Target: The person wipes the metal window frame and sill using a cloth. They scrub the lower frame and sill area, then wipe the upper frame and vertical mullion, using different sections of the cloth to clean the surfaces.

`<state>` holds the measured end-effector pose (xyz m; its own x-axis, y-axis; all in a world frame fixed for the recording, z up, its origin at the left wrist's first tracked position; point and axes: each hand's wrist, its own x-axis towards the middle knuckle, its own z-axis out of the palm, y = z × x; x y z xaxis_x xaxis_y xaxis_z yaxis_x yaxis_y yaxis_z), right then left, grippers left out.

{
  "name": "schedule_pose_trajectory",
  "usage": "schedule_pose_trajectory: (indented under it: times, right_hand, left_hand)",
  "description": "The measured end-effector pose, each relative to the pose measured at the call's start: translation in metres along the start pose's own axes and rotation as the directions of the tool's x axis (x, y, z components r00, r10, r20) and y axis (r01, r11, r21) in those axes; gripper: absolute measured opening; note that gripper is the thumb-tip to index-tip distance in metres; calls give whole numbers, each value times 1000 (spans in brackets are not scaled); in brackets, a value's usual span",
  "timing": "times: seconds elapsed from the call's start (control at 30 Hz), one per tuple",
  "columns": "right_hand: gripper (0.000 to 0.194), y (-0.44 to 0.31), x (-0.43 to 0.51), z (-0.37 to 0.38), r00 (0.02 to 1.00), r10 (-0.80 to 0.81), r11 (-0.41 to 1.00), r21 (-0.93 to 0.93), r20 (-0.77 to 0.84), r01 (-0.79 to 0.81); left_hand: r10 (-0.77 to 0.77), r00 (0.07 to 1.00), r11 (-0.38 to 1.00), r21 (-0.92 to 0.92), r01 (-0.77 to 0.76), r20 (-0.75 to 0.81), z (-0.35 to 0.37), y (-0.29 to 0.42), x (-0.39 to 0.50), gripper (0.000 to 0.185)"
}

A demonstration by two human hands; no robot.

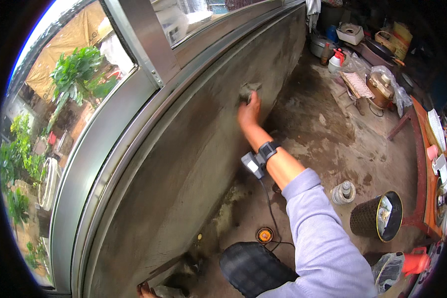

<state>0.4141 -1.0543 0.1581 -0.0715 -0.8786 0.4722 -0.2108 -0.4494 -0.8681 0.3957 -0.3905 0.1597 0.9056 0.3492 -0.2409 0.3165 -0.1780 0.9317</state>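
My right hand (250, 108) reaches out to the smooth grey cement-faced wall (186, 138) below the window and presses a grey wad (250, 89) against it; whether this is a sponge, a cloth or mortar I cannot tell. A black strap with a small cabled device (252, 165) is on that wrist. At the bottom edge, only the fingers of my left hand (147, 290) show, beside the end of a dark narrow strip (164, 269) near the wall's foot. What those fingers hold is not clear.
A metal window frame (134, 108) runs above the wall. On the stained floor stand a round orange-topped tin (264, 235), a pale cylindrical object (343, 192) and a waste bin (372, 218). A red-brown table (419, 149) is at right; pots and bags (383, 87) lie behind.
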Motion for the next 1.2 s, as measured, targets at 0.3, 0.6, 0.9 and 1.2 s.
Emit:
schedule_pose_trajectory:
  times: [0.3, 0.6, 0.9, 1.2]
  right_hand:
    - [38, -94, -161, -37, 991, -50, 998, 44, 128, 45]
    - [39, -147, -294, -75, 879, -66, 942, 319, 472, -101]
    - [30, -51, -144, -79, 808, 267, 604, 562, 525, -565]
    - [35, 96, 61, -11, 898, 439, 896, 55, 29, -440]
  left_hand:
    - [-1, 1000, 994, -107, -1, -18, -14, -27, 34, 60]
    - [-4, 1000, 994, -113, 7, 26, -21, -30, 38, 58]
    - [-32, 999, 997, -66, 30, -28, -17, -21, 32, 59]
    - [11, 992, 1000, 30, -7, -127, -8, -25, 33, 43]
